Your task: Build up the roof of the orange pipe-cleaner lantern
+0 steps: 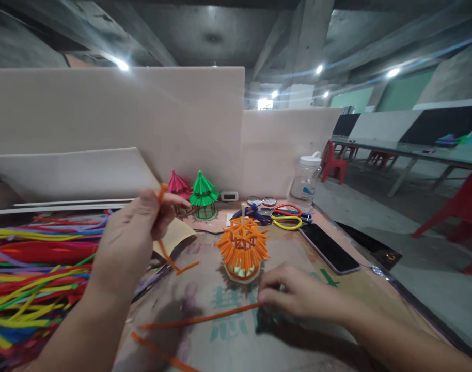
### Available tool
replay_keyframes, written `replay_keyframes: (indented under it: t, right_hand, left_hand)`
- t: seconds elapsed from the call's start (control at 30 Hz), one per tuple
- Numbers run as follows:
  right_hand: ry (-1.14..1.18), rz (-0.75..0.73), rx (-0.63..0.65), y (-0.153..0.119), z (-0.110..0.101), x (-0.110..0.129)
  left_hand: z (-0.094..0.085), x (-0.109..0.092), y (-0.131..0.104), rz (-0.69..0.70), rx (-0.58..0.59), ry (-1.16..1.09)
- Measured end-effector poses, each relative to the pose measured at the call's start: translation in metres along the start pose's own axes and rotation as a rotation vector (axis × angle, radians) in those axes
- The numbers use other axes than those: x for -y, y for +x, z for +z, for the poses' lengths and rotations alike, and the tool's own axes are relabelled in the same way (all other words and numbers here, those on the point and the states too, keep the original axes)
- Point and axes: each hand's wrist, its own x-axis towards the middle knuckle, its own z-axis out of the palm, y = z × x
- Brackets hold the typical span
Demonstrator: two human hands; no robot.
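Observation:
Raised at the left, my left hand [137, 232] pinches an orange pipe cleaner [168, 256] whose lower end is bent. Low on the right, my right hand [284, 292] has its fingertips closed on the end of a long orange pipe cleaner [201, 319] that stretches leftward over the board. Between the hands stands an orange tiered model [244, 248] on a pale base, with a thin stick rising from its top; my right hand is just beside its lower right. Another orange strip [162, 354] lies at the bottom edge.
Many coloured pipe cleaners [38, 274] lie at the left. Behind are a green model [203, 196], a pink model [177, 183], scissors [288, 219], pliers [255, 213] and a clear bottle [303, 183]. A phone [329, 248] lies at the right.

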Motion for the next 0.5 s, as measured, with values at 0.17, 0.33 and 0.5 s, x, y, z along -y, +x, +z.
replay_keyframes:
  t: [0.17, 0.33, 0.5]
  right_hand:
    - [-0.147, 0.044, -0.479, 0.019, -0.053, -0.034]
    - [-0.205, 0.077, -0.626, 0.060, -0.087, -0.086]
    - [-0.198, 0.104, -0.558, 0.102, -0.086, -0.115]
  left_hand:
    - [-0.002, 0.004, -0.004, 0.200, 0.088, 0.564]
    - [0.017, 0.032, 0.006, 0.091, 0.323, 0.569]
    - [0.024, 0.046, 0.010, 0.051, 0.344, 0.638]
